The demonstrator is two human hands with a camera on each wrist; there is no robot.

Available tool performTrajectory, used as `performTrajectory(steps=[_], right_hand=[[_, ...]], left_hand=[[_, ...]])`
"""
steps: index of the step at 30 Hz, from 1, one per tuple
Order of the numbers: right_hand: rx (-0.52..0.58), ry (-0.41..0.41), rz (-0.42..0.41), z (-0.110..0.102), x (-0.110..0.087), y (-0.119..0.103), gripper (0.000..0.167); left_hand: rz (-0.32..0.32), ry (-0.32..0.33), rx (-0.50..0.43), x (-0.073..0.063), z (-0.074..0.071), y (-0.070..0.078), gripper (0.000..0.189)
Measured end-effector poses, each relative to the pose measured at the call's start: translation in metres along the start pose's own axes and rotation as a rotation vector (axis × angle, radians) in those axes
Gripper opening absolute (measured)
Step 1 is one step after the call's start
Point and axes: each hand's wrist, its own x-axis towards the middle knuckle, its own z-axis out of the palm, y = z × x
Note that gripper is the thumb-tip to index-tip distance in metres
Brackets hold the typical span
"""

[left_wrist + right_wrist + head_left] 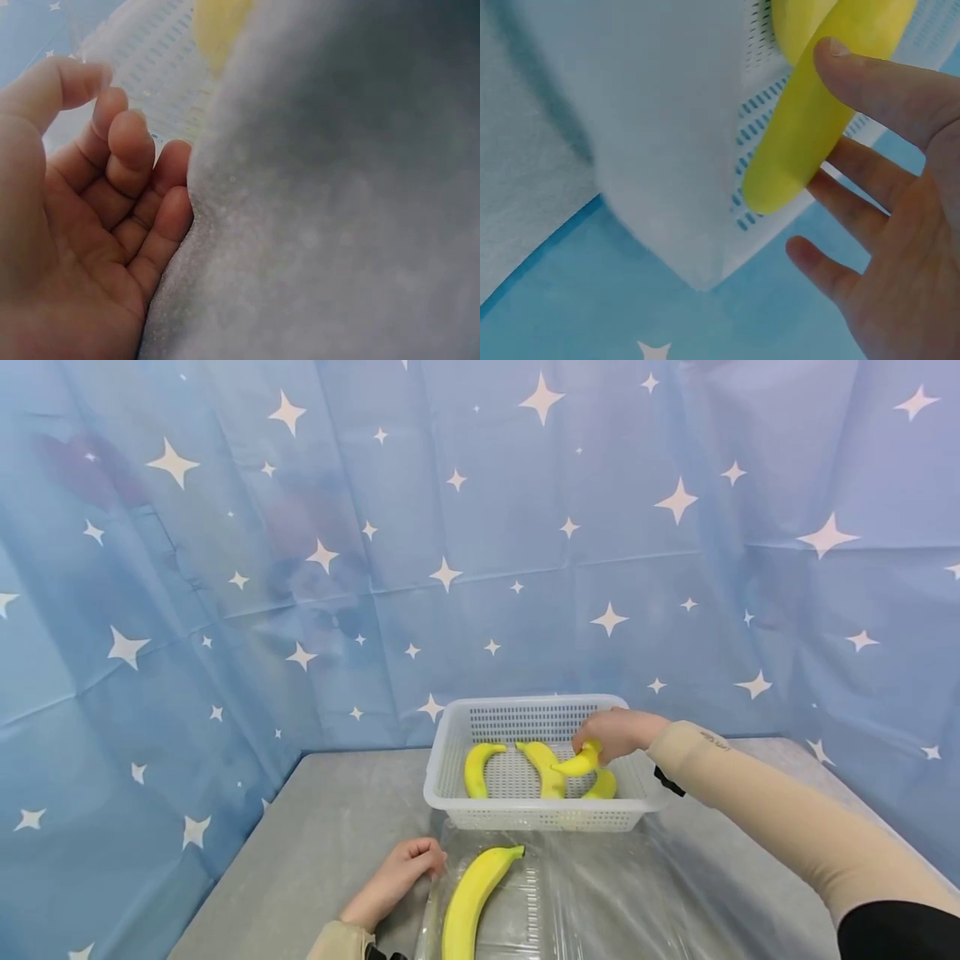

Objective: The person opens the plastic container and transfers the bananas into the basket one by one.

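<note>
My right hand [617, 733] reaches into the right side of a white plastic basket [540, 804]. It grips a banana [579, 765], and in the right wrist view the thumb [877, 79] lies on one side of that yellow fruit [810, 135] with fingers behind it. Below it in the basket lies another banana [602, 786]; two more, a left one [476, 772] and a middle one [547, 770], lie on the basket floor. My left hand [408, 867] rests at the left edge of a clear plastic sheet, its fingers [131, 150] loosely curled and holding nothing.
A larger-looking banana [472, 902] lies on the clear plastic [600, 893] in front of the basket, right of my left hand. The grey tabletop [300, 843] ends at a blue curtain with white stars [480, 527] behind and at both sides.
</note>
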Motion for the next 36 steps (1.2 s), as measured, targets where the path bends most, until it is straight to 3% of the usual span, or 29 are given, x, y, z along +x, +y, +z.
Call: performTrajectory(steps=[11,21,30,36], right_hand=[[0.057,-0.056,0.096,0.020,-0.003,0.012,0.036],[0.075,-0.012,0.042,0.043,-0.005,0.013,0.037],[0.073,0.023,0.065,0.044,-0.008,0.015,0.049],[0.066,0.012,0.076,0.038,-0.009,0.012,0.049]], left_hand=[[0.001,-0.002,0.014,0.001,-0.001,-0.002,0.032],[0.004,-0.016,-0.003,-0.001,0.001,-0.006,0.032],[0.014,0.001,0.017,0.003,-0.001,-0.004,0.030],[0.027,-0.004,0.028,0.004,-0.002,-0.004,0.030]])
